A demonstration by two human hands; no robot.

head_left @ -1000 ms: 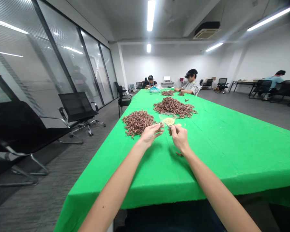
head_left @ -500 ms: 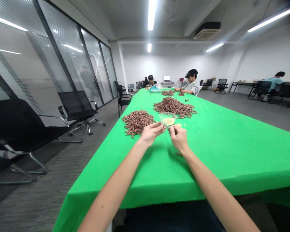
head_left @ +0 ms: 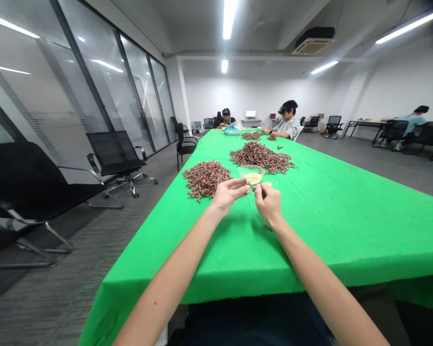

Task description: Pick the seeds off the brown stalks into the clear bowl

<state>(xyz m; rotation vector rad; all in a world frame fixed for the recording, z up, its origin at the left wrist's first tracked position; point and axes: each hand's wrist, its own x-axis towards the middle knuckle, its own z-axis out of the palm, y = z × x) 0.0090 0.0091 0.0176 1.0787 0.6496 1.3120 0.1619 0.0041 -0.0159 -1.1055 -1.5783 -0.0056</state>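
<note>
1. Standing beside the green-clothed counter (head_left: 346, 240), a black mesh office chair (head_left: 115, 154) rests on a chrome base.
2. A loose heap of reddish-brown twisted pieces (head_left: 205, 179) lies on the cloth, rough and tangled like dried twigs, just beside the left hand.
3. The left hand (head_left: 229, 194) has drawn closer to the right since a moment ago. Its grip is curled, with the fingers (head_left: 243, 188) near a slim metal tool (head_left: 250, 185) (too small to tell whether they hold it).
4. Just behind the hands, a clear plastic bowl (head_left: 251, 171) holds pale, granular material (head_left: 253, 178).
5. The right hand (head_left: 269, 204) has its grip pressed together, pinching the tool's far end above the cloth, with a stray brown piece (head_left: 267, 227) below the wrist.
6. Farther along, a second, larger heap of twisted pieces (head_left: 261, 157) spreads out, and a co-worker (head_left: 286, 120) sits beyond it.
</note>
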